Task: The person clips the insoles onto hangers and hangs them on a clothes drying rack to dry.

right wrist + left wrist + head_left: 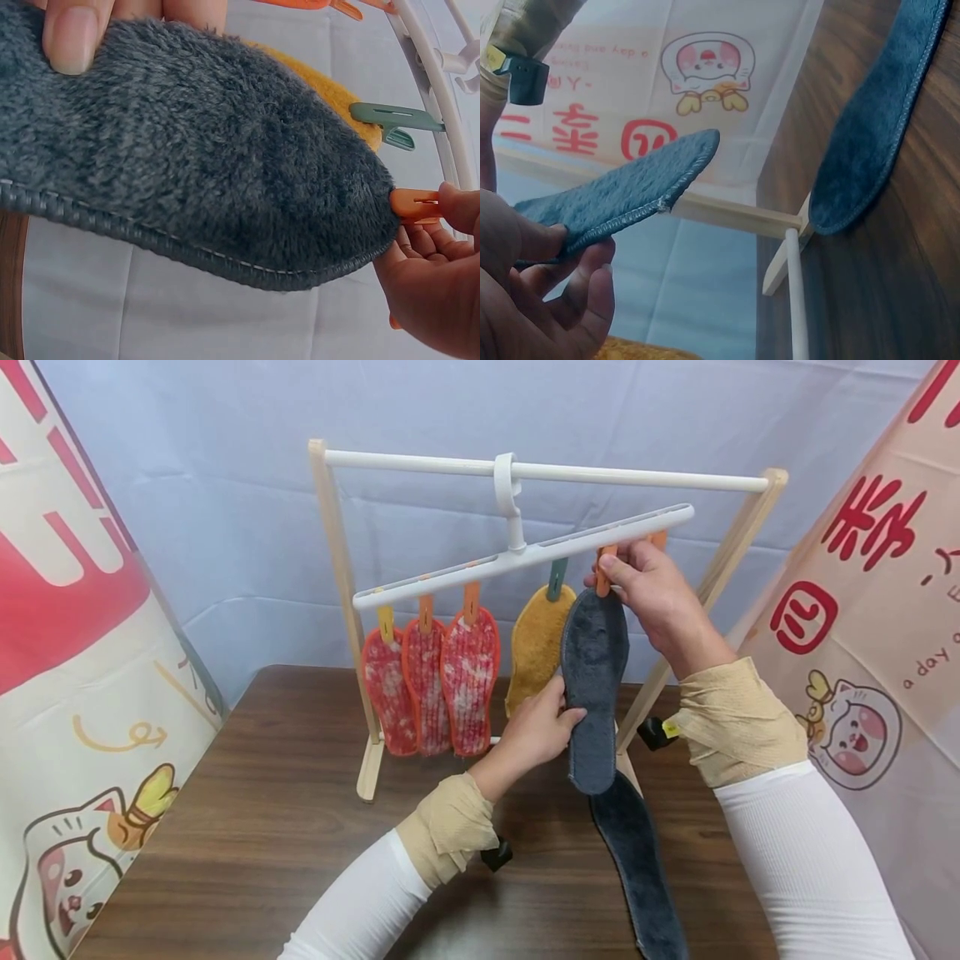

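A fuzzy dark grey insole (pixel 594 693) hangs upright below the right part of a white hanger (pixel 450 575). My left hand (pixel 534 733) pinches its side edge between thumb and fingers, as the left wrist view confirms. With thumb and fingers, my right hand (pixel 660 597) pinches an orange clip (pixel 606 578) at the insole's top end. In the right wrist view that clip (pixel 414 202) meets the insole's tip. Just left of it, a yellow insole (pixel 534 635) hangs from a green clip (pixel 557 578). A second grey insole (pixel 637 868) lies on the table.
Three red-and-white insoles (pixel 470 693) hang from clips on the hanger's lower left side. The tilted hanger hooks over a white rod (pixel 637 475) on a wooden stand (pixel 337 543). Below is a brown wooden table (pixel 247 827); printed curtains (pixel 847 602) flank both sides.
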A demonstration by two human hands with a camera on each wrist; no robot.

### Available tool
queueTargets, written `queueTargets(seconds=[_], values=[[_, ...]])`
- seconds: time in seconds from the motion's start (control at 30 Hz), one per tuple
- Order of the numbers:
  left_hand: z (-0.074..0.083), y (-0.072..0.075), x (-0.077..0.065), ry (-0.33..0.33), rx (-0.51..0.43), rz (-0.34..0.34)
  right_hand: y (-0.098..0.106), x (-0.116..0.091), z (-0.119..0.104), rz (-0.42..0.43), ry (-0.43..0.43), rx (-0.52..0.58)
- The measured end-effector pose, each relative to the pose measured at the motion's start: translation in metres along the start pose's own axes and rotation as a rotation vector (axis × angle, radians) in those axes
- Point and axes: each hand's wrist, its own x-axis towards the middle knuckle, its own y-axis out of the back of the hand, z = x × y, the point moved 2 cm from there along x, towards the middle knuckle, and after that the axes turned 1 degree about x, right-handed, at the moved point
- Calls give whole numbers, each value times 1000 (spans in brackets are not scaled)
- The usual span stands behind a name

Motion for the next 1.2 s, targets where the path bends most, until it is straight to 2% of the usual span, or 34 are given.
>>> queueTargets(seconds=[0.7, 0.93, 1.2], values=[[2, 1, 5, -6, -28, 8, 2, -3, 0, 25, -31, -115], [0, 0, 7, 9, -36, 11, 1, -3, 2, 51, -72, -199], [-4, 1, 8, 34, -31, 20, 0, -5, 2, 62, -74, -203]])
